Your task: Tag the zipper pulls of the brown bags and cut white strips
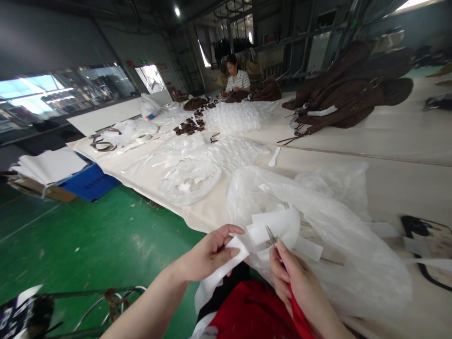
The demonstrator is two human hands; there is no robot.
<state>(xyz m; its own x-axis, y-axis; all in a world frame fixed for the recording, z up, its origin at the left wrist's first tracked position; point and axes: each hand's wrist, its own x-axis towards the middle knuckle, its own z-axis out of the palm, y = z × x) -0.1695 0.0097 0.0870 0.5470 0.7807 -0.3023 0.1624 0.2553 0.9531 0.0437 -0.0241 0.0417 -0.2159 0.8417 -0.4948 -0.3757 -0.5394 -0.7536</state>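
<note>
My left hand (pixel 217 252) is closed around a folded strip of white foam sheet (pixel 231 261), thumb on top, its lower end hanging towards my lap. In my right hand (pixel 293 270) is a slim tool with a pointed metal tip, which looks like scissors (pixel 272 236); the handle lies mostly hidden in my fingers. The tip points up and away, in front of loose white foam pieces (pixel 273 223). These pieces lie at the mouth of a clear plastic bag (pixel 318 207) on the table edge. The blades stand apart from the strip in my left hand.
A smaller clear bag with white scraps (pixel 190 181) sits near the table's left edge. Brown bags (pixel 346 94) are piled at the far right. A person (pixel 238 80) sits at the far end. A blue crate (pixel 88 181) stands on the green floor (pixel 141 245).
</note>
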